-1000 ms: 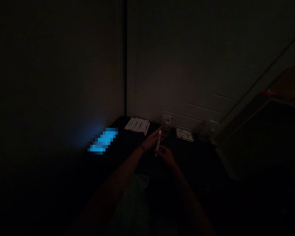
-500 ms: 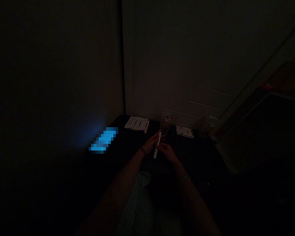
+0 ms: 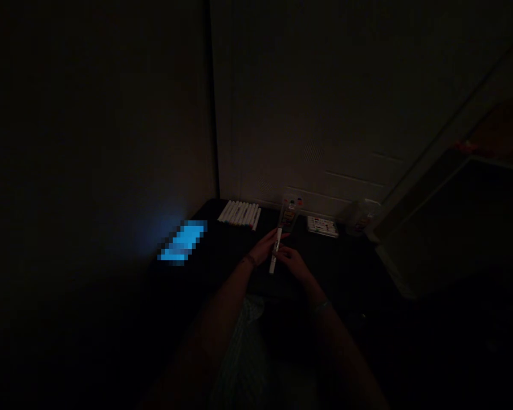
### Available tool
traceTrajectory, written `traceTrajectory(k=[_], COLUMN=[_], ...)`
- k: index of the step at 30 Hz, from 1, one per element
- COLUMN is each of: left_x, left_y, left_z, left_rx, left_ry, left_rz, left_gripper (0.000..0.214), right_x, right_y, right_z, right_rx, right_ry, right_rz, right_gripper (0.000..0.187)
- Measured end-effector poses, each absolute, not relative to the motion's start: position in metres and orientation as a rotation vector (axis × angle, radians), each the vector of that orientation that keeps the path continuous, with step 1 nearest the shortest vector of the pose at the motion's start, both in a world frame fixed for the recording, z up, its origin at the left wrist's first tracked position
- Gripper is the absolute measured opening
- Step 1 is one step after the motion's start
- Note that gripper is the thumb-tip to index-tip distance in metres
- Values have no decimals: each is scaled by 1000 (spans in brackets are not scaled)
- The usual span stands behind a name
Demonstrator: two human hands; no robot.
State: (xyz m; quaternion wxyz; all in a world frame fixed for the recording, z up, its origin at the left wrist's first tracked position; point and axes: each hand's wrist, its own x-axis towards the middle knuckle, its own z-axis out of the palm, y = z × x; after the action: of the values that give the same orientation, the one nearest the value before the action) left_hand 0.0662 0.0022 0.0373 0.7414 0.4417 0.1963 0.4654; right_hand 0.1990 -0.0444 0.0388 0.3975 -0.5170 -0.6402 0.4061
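A white marker (image 3: 272, 264) slants upright between my two hands above the dark table. My left hand (image 3: 264, 246) is closed around it from the left, partly behind it. From the right, the fingers of my right hand (image 3: 292, 261) pinch its middle. Beyond the hands stands a clear plastic case (image 3: 289, 216) with a few coloured-tip markers inside. Left of it, a row of several white markers (image 3: 240, 214) lies side by side. Dim light hides the finer finger positions.
A glowing blue pixelated screen (image 3: 183, 242) lies at the table's left by the wall. At the back right are a flat pack of markers (image 3: 322, 226) and a clear plastic container (image 3: 363, 217). A dark box-like panel (image 3: 453, 228) rises at the right, and a wall closes off the back.
The marker has turned slightly in my hands, so its printed side shows less. Both hands keep hold of it, and the view has shifted a little.
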Motion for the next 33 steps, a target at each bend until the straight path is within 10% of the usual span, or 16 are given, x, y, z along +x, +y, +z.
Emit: traceTrajectory(k=[33], left_x=[68], left_y=[6], left_z=[30], left_rx=[891], left_ry=[507], left_rz=[1052], left_gripper=[50], right_x=[199], right_y=[-48], right_z=[43], right_rx=[-1311], right_ry=[-1582], right_rz=[1046], right_gripper=[34])
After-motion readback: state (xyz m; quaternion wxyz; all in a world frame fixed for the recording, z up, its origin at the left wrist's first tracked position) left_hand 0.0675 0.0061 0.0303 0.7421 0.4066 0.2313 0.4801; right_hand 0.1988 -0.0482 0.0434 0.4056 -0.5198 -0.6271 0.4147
